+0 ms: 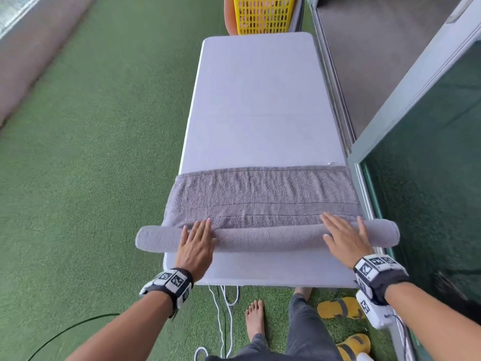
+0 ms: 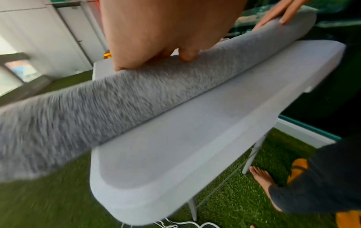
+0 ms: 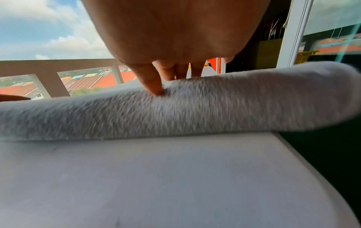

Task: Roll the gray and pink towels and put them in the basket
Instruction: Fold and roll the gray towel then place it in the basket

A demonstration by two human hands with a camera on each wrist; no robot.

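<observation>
A gray towel [image 1: 263,194] lies across the near part of a white table [image 1: 260,100]. Its near portion is wound into a long roll [image 1: 268,237] whose ends overhang both table sides. My left hand [image 1: 196,237] presses flat on the roll's left part, fingers straight. My right hand [image 1: 343,235] lies flat on the right part. The wrist views show the same roll [image 2: 117,98] [image 3: 175,111] under each palm. A yellow basket [image 1: 263,14] stands beyond the table's far end, something pink showing inside it.
Green artificial turf [image 1: 91,178] surrounds the table. A glass sliding door and its frame [image 1: 416,126] run close along the right side. White cables [image 1: 223,308], my bare feet and yellow sandals [image 1: 341,307] are under the near edge.
</observation>
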